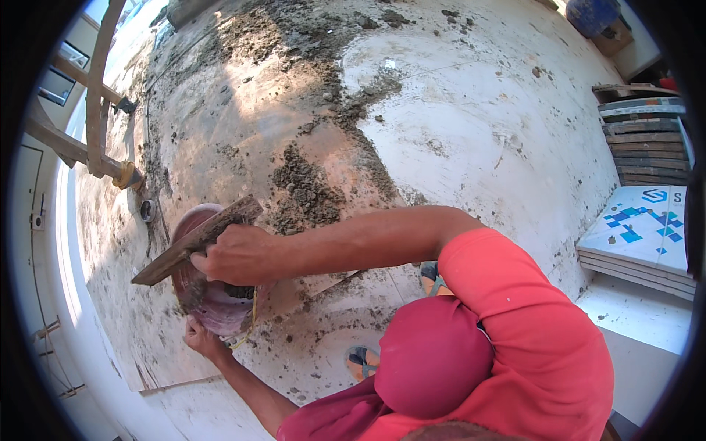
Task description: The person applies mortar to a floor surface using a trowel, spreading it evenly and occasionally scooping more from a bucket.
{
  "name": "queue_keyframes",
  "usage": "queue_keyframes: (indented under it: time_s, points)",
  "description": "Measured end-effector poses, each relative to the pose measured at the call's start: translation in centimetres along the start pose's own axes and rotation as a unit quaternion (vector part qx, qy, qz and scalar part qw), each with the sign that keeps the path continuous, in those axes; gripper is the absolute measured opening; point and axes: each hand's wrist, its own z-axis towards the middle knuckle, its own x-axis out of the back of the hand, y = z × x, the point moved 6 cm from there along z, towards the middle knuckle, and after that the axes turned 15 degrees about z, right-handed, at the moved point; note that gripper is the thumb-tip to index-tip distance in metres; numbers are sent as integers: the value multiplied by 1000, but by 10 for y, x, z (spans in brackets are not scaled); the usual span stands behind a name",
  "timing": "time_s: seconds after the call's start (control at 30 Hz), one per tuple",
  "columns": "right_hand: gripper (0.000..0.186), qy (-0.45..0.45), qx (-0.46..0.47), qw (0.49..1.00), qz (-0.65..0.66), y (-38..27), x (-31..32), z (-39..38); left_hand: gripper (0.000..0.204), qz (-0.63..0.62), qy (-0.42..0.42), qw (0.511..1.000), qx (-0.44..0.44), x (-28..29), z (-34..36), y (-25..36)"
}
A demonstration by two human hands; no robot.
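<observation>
A reddish round pan (213, 309) smeared with mortar stands on the dusty floor in front of me. My right hand (235, 256) grips a flat wooden float (193, 241), which lies tilted across the pan's top. At the pan's near rim my left hand (198, 336) holds the edge. A pile of grey mortar (305, 189) lies on the floor just beyond the pan. I am crouching, with my knee in dark red cloth (434, 360) at the lower right.
My sandalled feet (364, 360) rest on the floor near the pan. White tiles with blue squares (638, 229) are stacked at the right, dark tiles (647, 147) behind them. Wooden poles (95, 110) stand at the left, near a small round floor drain (148, 211). A blue bucket (592, 13) sits far back.
</observation>
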Motion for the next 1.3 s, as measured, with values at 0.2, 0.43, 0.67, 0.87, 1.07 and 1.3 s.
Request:
queue_keyframes:
  time_s: [0.2, 0.43, 0.67, 0.87, 1.07, 1.3]
  points:
    - [35, 261, -207, 929, 163, 105, 65, -88, 31, -62, 93, 993, 44, 12, 10, -32]
    - [56, 483, -610, 610, -147, 245, 194, -443, 36, -105, 105, 983, 109, 32, 22, -41]
    - [55, 537, -669, 503, -107, 286, 260, -591, 41, -51, 119, 986, 101, 32, 20, -37]
    - [59, 426, -659, 614, -79, 363, 273, -454, 40, -59, 121, 986, 98, 36, 28, -54]
    - [46, 245, -586, 772, -12, 386, 171, -273, 41, -65, 122, 986, 93, 36, 26, -56]
    - [51, 179, -553, 813, -33, 347, 160, -263, 68, -274, 134, 937, 167, 23, 7, -53]
